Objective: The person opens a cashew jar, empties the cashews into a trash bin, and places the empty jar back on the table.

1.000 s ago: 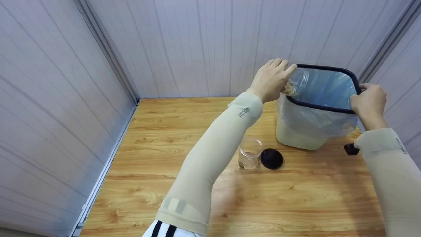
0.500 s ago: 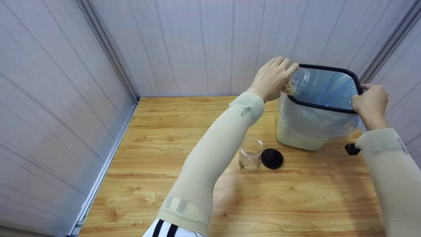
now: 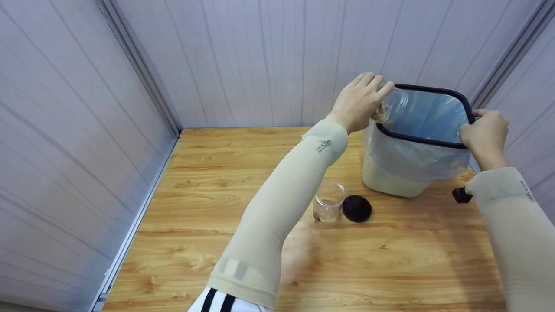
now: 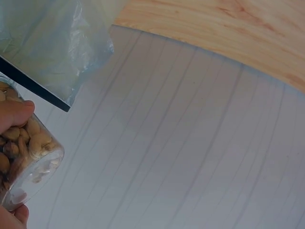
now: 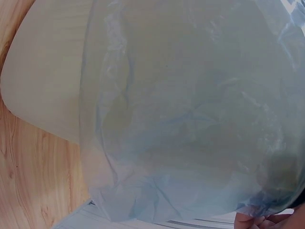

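Observation:
In the head view my left hand grips a clear plastic jar tipped on its side, with its mouth over the left rim of a trash bin. Nuts lie inside the jar, close to its base, in the left wrist view. My right hand holds the bin's black rim on the right side, thumb inward. A translucent bluish bag lines the bin and hangs over its outside. In the right wrist view, the bag covers most of the bin.
A second clear jar stands upright on the wooden table, partly beside my left forearm. Next to it lies a round black lid. Pale panel walls enclose the table at the back and both sides.
My left hand has risen very slightly with the jar, and the nuts inside look more blurred and a little shifted. The right hand still holds the rim.

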Motion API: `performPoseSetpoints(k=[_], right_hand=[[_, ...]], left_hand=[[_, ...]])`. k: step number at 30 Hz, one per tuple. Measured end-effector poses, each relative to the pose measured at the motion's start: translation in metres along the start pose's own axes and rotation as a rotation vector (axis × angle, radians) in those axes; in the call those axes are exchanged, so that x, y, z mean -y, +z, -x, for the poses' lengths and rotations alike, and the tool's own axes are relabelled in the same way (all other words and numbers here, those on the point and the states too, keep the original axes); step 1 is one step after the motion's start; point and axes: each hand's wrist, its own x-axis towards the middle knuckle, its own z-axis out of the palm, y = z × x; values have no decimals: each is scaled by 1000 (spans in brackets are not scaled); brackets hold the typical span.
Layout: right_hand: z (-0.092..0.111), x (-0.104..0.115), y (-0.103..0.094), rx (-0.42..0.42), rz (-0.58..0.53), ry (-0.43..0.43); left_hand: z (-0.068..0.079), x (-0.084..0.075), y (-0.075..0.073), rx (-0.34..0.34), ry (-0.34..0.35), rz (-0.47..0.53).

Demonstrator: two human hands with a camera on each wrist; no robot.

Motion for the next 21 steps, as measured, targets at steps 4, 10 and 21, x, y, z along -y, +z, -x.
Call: performPoseSetpoints(k=[4, 10, 21], right_hand=[[0, 0, 0, -5, 3, -5], [1, -1, -1, -1, 5, -6], [3, -2, -1, -9, 0, -16]], left_hand=[[0, 0, 0, -3, 10, -4], [-1, 0, -1, -7, 29, -12], [-3, 0, -1, -10, 44, -40]])
